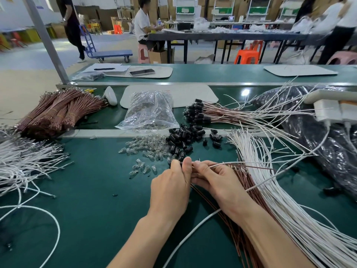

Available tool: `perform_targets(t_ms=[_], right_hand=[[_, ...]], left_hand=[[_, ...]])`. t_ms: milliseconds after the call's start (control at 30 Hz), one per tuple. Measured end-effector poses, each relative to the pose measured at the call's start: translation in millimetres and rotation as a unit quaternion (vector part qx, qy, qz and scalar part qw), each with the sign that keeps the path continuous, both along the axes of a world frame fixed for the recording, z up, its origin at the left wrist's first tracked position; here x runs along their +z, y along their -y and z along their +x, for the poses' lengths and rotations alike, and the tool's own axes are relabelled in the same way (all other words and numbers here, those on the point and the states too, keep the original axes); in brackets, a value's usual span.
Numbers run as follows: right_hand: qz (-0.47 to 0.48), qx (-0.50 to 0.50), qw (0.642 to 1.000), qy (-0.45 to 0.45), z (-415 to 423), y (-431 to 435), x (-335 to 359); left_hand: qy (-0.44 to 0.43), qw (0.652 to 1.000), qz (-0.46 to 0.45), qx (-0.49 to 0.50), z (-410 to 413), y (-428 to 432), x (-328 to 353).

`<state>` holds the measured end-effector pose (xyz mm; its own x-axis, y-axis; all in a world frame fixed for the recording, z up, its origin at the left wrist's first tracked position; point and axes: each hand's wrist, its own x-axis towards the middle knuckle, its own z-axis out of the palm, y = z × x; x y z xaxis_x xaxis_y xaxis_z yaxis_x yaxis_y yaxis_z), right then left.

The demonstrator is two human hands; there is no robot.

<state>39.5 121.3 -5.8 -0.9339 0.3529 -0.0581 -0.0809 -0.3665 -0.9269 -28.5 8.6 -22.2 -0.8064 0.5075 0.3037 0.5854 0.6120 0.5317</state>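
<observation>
over the green mat (96, 180), left hand (170, 182) pinches a dark cap (180, 163), right hand (210, 176) pinches two wires (218, 164); best hold the cap steady, feed wire tips in straight.

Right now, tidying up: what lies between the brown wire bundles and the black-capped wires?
In the head view, a clear plastic bag of small parts lies between them.

- I can read no word, number or brand anywhere in my view.
- The white paper sheets (108, 68) under the dark pen (104, 69) on the far green belt (212, 72) show no print I can make out.
- The green-and-white panels (185, 9) on the shelf units at the back are too blurred to read.
- A faint red scribble (166, 91) on the pale rounded mat (193, 94) is illegible.
</observation>
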Motion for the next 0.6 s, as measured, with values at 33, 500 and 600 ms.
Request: perform_targets(t_ms=[33,500,600], right_hand=[[-0.003,0.003,1.0,0.001,0.1,0.2,0.7],[0.082,-0.092,0.992,0.04,-1.4,5.4,-1.4],[0.128,-0.103,0.985,0.05,-2.7,5.7,-4.3]], left_hand=[[0.001,1.0,0.001,-0.001,-0.1,1.0,-0.6],[-0.021,0.997,0.017,0.07,1.5,-3.5,5.2],[-0.068,0.993,-0.054,0.083,1.8,-3.6,4.3]])
